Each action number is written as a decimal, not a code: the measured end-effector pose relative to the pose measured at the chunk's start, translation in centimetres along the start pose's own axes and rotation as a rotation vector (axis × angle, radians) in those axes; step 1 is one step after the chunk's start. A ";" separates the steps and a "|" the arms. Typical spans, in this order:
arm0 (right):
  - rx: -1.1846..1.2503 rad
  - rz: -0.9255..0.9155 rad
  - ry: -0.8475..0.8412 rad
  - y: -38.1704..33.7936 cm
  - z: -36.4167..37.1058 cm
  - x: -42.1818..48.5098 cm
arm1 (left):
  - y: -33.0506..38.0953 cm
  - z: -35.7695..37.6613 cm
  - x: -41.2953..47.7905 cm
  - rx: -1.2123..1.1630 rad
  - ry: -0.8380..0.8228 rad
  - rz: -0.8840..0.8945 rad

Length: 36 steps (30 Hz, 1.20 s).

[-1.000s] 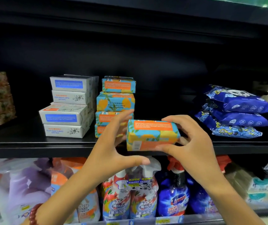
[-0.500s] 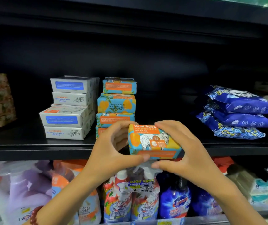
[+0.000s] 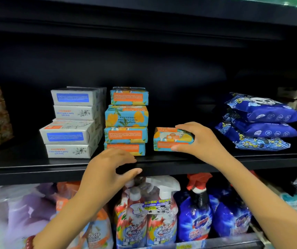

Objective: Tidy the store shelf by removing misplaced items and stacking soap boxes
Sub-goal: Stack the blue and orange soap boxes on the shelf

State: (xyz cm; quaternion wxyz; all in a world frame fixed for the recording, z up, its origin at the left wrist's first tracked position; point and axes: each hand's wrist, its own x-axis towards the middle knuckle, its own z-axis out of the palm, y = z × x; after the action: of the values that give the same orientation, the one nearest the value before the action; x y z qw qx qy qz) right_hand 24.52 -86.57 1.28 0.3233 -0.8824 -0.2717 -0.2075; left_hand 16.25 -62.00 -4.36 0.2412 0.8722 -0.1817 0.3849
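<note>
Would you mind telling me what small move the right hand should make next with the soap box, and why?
Probably nudge the soap box left: the right hand grips it on the shelf, with a gap to the colourful stack.

we find bare black metal shelf board (image 3: 180, 163) between the orange-and-blue paper-wrapped soap box (image 3: 171, 139), gripped by the right hand (image 3: 201, 139), and the stacked dark blue foil pouches (image 3: 259, 123). a narrow gap parts that box from the four-high orange-and-blue box stack (image 3: 127, 121). above the stacks we see open room.
</note>
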 end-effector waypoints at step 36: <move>-0.344 -0.233 -0.116 -10.9 2.7 5.2 | 0.0 0.3 -0.1 0.024 0.045 -0.014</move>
State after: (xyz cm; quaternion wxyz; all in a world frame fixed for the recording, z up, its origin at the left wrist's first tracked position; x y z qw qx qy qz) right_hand 22.35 -75.86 7.17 0.1257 -0.8977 -0.3504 -0.2356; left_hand 16.37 -62.12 -4.66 0.2376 0.8673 -0.1654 0.4048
